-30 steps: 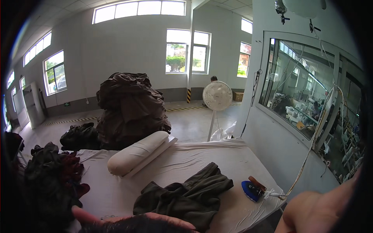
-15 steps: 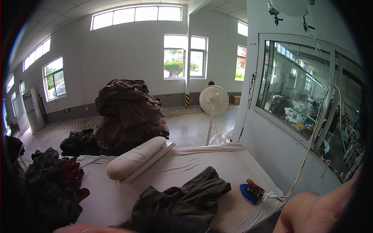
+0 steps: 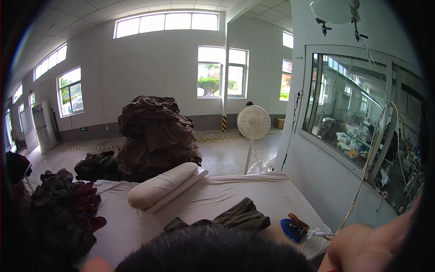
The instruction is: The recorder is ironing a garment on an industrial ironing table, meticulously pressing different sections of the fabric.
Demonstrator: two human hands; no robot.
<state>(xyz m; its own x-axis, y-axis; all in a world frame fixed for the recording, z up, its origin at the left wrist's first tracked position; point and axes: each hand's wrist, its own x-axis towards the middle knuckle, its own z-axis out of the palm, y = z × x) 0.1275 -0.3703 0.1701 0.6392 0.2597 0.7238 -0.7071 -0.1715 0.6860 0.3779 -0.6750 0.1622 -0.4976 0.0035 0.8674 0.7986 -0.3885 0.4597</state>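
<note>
An olive-green garment (image 3: 244,215) lies folded on the white-covered table (image 3: 190,217), its near part hidden by a dark, fuzzy rounded shape (image 3: 206,249) that I cannot identify. Right of the garment rests a blue clothes iron (image 3: 292,229) with a brown handle, its cord and hose leading up to the right. Very close at the lower right is a large patch of skin, apparently my right hand (image 3: 362,247); its fingers do not show clearly. Only a small blurred bit of skin, apparently my left hand (image 3: 97,264), shows at the lower left edge. Nothing is visibly held.
A long white padded roll (image 3: 163,186) lies on the table's far side. Dark green and red garments (image 3: 63,217) are heaped at the left. Behind stands a tall pile of brown cloth (image 3: 156,140), with a white fan (image 3: 253,122) beside it. A windowed wall (image 3: 349,109) borders the right.
The dark fuzzy shape has risen from the lower edge and covers much of the garment. The view has tilted up slightly. The left-hand skin shows as a smaller patch; the right one barely moved.
</note>
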